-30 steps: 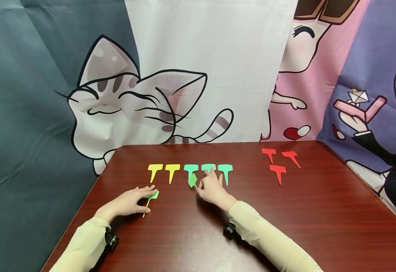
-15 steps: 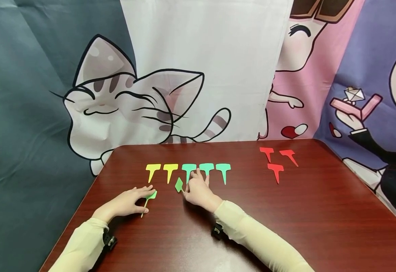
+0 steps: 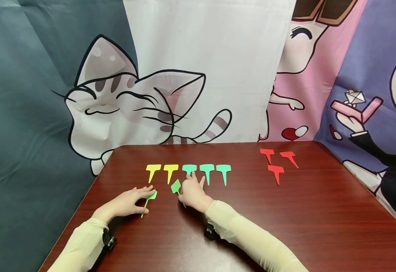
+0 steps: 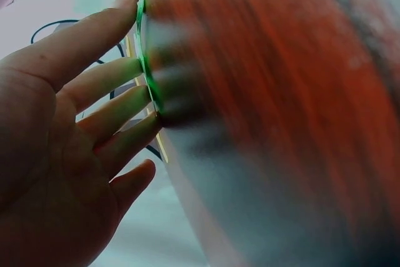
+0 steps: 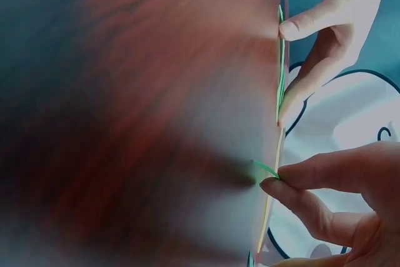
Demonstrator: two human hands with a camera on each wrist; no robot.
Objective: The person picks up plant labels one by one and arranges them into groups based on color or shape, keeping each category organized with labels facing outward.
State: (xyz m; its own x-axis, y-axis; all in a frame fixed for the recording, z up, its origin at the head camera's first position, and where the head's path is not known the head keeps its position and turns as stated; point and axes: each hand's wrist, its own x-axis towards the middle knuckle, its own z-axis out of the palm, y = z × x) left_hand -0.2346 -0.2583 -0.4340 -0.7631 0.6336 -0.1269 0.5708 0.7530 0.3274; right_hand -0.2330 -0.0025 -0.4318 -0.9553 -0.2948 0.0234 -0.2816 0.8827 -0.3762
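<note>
My left hand (image 3: 126,203) rests over a light green plant label (image 3: 152,195), its fingertips on the broad head and the thumb by the thin stem. Straight fingers (image 4: 115,107) press along that label in the left wrist view. To the right, my right hand (image 3: 193,193) pinches the stem of another green plant label (image 3: 176,186) between thumb and forefinger. Its diamond-shaped head points away from me and to the left. The right wrist view shows that pinch around a green piece (image 5: 265,168) close over the tabletop.
Beyond the hands, two yellow T-shaped plant labels (image 3: 153,167) and three teal ones (image 3: 207,167) lie in a row. Three red T-shaped labels (image 3: 276,169) lie farther right. A cartoon-printed cloth (image 3: 218,56) hangs behind the dark wooden table (image 3: 320,226).
My right hand has moved left with the green plant label pinched in it, away from the teal labels, toward my left hand. The left hand has stayed in place.
</note>
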